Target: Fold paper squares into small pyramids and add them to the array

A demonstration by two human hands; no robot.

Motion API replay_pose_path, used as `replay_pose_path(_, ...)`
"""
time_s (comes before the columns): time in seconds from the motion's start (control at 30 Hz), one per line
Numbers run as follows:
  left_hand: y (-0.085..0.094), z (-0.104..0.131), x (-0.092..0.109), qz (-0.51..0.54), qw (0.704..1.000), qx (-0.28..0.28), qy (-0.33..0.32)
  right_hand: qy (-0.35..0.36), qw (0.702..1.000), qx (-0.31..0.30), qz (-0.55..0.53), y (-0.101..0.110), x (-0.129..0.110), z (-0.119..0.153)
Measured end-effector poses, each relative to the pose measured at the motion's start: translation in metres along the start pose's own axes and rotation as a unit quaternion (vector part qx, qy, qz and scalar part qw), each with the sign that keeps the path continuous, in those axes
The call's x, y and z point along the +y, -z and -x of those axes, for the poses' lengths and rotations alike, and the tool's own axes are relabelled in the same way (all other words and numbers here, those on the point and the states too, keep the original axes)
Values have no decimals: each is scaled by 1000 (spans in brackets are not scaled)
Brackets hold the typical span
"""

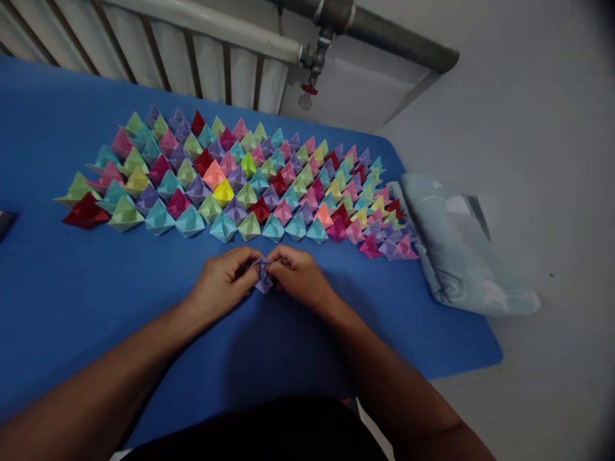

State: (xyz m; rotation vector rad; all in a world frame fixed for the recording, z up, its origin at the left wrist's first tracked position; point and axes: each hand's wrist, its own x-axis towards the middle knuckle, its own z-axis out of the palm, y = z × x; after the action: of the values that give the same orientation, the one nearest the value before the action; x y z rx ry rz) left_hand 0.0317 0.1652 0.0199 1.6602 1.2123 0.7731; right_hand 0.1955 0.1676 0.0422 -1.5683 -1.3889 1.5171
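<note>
Between my two hands is a small folded piece of purple paper (262, 282), partly covered by the fingers. My left hand (221, 282) pinches its left side with thumb and forefinger. On the other side my right hand (302, 276) grips it the same way, fingers curled. Just beyond the hands, folded paper boats (248, 225) stand in several close rows, in blue, green, purple, pink, red, yellow and orange. The nearest row sits a short way past my fingertips.
A blue table (158, 288) lies under everything. At the right end of the boats rests a folded grey-blue cloth (461, 256), overhanging the table edge. Behind stand a white radiator (211, 64) and a pipe valve with a red handle (310, 89). A dark object (6, 223) lies far left.
</note>
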Motion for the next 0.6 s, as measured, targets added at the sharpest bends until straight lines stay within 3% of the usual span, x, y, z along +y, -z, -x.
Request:
replay_pose_path(0.2, 2, 0, -1, 79, 996, -13, 49, 1, 999, -8, -34, -3, 3, 1)
replay_pose_path(0.33, 5, 0, -1, 116, 991, -5, 67, 22, 999, -34, 10, 0, 2, 3)
replay_pose_path(0.6, 8, 0, 0, 124, 989, -24, 76, -21, 996, -85, -5, 7, -4, 1)
